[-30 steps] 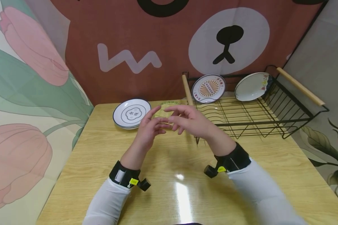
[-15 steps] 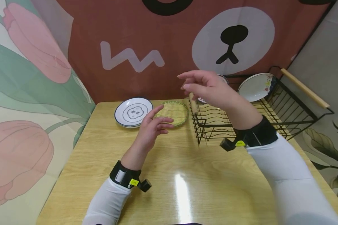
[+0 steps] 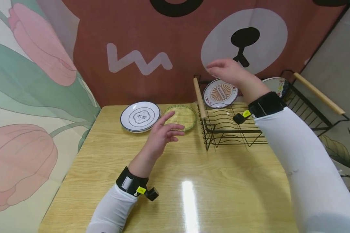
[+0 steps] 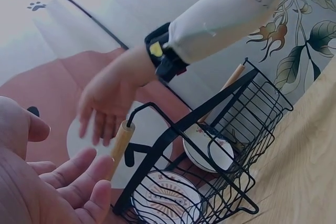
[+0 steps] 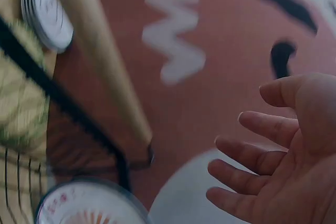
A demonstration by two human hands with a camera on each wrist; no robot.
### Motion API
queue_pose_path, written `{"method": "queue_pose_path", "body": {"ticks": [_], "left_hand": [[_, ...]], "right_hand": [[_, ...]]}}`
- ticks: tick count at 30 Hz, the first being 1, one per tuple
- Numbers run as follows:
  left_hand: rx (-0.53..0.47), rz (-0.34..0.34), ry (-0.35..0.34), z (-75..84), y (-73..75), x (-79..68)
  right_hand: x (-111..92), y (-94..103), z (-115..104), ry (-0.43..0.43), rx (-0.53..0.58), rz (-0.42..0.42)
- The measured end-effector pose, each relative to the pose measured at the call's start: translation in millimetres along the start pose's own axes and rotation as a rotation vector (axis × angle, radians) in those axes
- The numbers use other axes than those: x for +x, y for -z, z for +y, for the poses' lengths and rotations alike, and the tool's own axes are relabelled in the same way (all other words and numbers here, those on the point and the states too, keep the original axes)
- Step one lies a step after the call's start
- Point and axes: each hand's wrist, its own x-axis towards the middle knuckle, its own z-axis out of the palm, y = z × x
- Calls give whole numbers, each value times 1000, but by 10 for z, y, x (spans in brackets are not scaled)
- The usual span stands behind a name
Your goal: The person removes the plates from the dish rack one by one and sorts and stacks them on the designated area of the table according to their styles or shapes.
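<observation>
My right hand (image 3: 226, 69) is raised above the back of the black wire dish rack (image 3: 236, 131), its fingers loose and holding nothing. Just below it, a plate with an orange sunburst (image 3: 220, 93) leans upright in the rack. Over the table, my left hand (image 3: 163, 132) is held with relaxed, spread fingers and nothing in it. Beyond those fingers lies a round woven bamboo tray (image 3: 184, 117), partly covered by them in the head view. White blue-rimmed plates (image 3: 140, 116) sit stacked to its left.
A white flowered dish (image 4: 209, 148) stands at the rack's right, partly hidden by my right arm in the head view. Wooden handles (image 3: 319, 94) top both rack ends. A cloth wall with a bear print (image 3: 134, 87) rises right behind the table (image 3: 163, 181).
My right hand has moved from beside the left hand, up and right, to above the rack, uncovering the bamboo tray. My left hand has hardly moved.
</observation>
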Motion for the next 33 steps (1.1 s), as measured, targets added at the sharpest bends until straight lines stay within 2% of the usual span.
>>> {"method": "queue_pose_path", "body": {"ticks": [6, 12, 18, 22, 33], "left_hand": [[15, 3, 24, -45, -3, 4], [10, 9, 45, -70, -17, 10], [16, 5, 45, -84, -21, 5], [21, 4, 45, -88, -22, -1], [28, 4, 58, -106, -5, -2]], "right_hand": [[239, 86, 398, -108, -96, 48], [382, 27, 717, -227, -243, 73], [433, -45, 981, -250, -293, 75], [430, -81, 1080, -255, -282, 75], [444, -159, 1136, -276, -269, 110]]}}
